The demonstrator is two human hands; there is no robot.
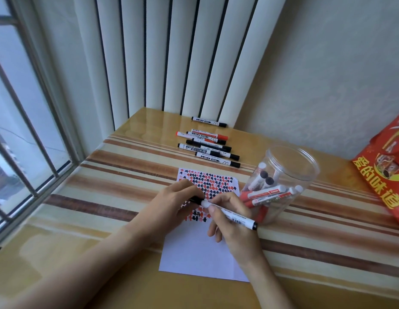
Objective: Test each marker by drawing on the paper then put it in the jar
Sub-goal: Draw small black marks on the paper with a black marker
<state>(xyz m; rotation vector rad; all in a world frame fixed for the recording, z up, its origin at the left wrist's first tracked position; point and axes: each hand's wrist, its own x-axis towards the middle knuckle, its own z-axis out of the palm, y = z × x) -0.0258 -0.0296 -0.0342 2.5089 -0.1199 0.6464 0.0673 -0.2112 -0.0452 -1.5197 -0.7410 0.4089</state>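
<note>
Two hands meet over the paper (200, 253): right hand (233, 221) fingers wrapped round a marker (236, 216), long axis running lower-right to upper-left, white end toward the left hand (180, 197), which pinches the black cap (196, 200). Jar (281, 184) sits just right of the right hand, nearer that hand. Untested markers (210, 146) lie farther back on the desk (105, 197).

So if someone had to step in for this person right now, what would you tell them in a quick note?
Right hand grips a black marker; left hand holds its cap, both over the paper.
The paper's far half is full of red and black test marks.
Done: several markers already in the jar, right of the paper.
Left: finish this marker, cap it, put it in the jar, then test the loose markers lying beyond the paper.
</note>
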